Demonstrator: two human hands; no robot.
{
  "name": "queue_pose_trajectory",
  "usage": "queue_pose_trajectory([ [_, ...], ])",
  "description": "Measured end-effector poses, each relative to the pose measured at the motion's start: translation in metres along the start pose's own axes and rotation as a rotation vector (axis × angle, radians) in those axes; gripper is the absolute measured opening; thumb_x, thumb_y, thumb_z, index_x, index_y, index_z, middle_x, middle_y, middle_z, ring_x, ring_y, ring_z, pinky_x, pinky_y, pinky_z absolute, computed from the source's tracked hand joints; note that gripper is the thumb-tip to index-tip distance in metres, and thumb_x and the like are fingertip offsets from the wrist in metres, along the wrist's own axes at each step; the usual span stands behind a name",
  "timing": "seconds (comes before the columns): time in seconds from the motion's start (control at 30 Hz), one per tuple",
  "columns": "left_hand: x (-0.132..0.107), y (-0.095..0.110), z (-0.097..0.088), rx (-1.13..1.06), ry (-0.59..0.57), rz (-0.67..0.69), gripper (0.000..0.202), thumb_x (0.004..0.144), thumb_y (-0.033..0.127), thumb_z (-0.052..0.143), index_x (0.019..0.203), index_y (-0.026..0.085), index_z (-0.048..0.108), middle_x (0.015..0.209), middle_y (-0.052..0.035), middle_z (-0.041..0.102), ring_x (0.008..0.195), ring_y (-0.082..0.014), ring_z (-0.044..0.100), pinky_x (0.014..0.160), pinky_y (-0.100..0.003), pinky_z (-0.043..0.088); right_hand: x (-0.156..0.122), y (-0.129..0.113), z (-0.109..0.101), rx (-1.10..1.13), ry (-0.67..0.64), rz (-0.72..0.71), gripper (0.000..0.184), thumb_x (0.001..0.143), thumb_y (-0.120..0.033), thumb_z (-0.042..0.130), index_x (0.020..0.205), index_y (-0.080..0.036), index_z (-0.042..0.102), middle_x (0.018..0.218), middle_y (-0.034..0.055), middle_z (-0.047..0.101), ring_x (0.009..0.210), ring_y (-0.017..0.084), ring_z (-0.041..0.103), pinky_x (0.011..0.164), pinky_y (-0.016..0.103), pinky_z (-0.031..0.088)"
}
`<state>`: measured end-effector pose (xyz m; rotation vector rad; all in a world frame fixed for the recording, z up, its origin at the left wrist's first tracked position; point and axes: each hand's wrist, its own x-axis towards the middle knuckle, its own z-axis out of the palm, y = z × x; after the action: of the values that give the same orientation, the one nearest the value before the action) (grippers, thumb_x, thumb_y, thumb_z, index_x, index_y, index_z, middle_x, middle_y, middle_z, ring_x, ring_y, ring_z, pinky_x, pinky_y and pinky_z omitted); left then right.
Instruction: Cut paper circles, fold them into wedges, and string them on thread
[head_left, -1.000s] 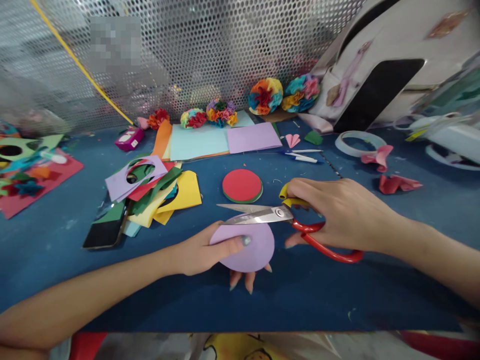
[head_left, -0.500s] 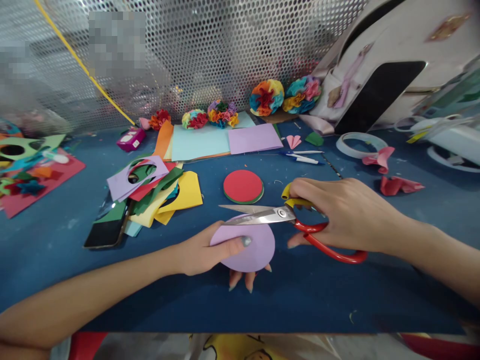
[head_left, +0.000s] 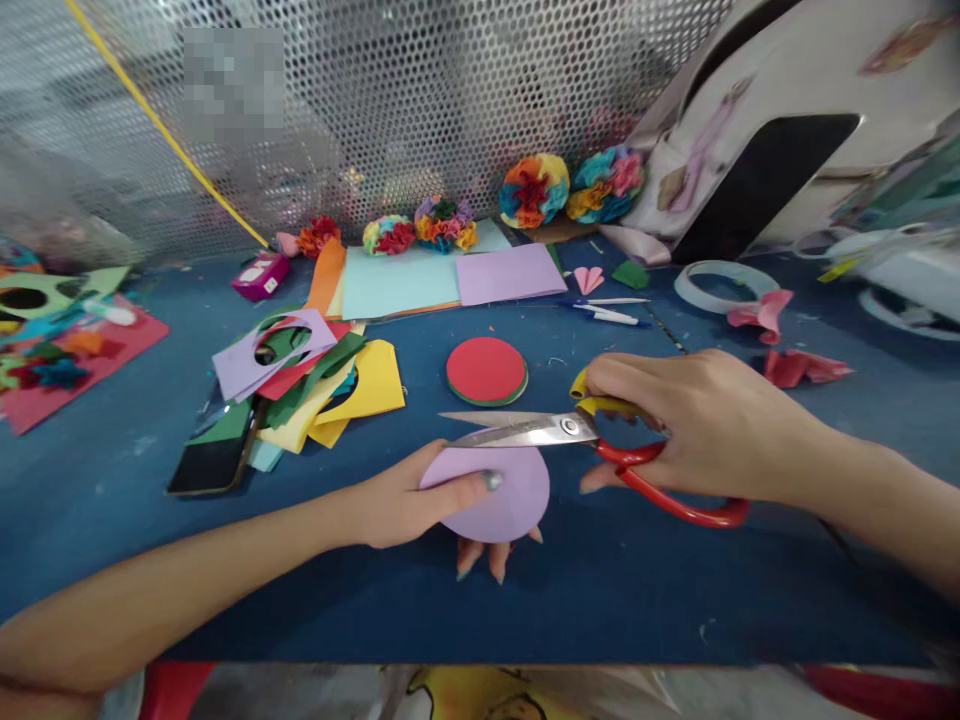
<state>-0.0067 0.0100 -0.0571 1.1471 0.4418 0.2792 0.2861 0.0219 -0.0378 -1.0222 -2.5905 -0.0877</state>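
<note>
Between thumb and fingers, my left hand [head_left: 420, 500] grips a purple paper circle [head_left: 502, 500], thumb on top and fingertips showing beneath its near edge. My right hand [head_left: 690, 430] holds scissors [head_left: 555, 431] with red and yellow handles. The blades are parted and point left; one lies over the top edge of the purple circle, the other passes beyond it. Just past the blades, a stack of paper circles with a red one [head_left: 487, 370] on top rests on the blue table [head_left: 600, 600].
To the left lie paper offcuts with round holes [head_left: 375, 385] over a dark phone [head_left: 214, 465]. Behind are coloured sheets [head_left: 401, 285], ruffled paper flowers [head_left: 534, 190] and pens [head_left: 611, 313]. A tape roll [head_left: 716, 285] and a bag [head_left: 810, 80] stand at right; a perforated metal panel [head_left: 390, 100] closes the back.
The scissors and my right hand have shifted slightly to the right. My left hand and the purple circle stay nearly where they were.
</note>
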Motion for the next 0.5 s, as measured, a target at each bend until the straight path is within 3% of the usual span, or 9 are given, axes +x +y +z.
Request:
queue_pose_trajectory([
  [0.5, 0.0020, 0.0054, 0.0009, 0.006, -0.039, -0.008, 0.055, 0.104, 0.055, 0.053, 0.109, 0.006, 0.076, 0.079, -0.0165, 0.077, 0.050, -0.0129, 0.061, 0.047, -0.022, 0.049, -0.0011, 0.0008, -0.0049, 0.013, -0.039, 0.009, 0.062, 0.094, -0.083, 0.041, 0.085, -0.023, 0.049, 0.071, 0.0002, 0.059, 0.051, 0.017, 0.053, 0.049, 0.032, 0.024],
])
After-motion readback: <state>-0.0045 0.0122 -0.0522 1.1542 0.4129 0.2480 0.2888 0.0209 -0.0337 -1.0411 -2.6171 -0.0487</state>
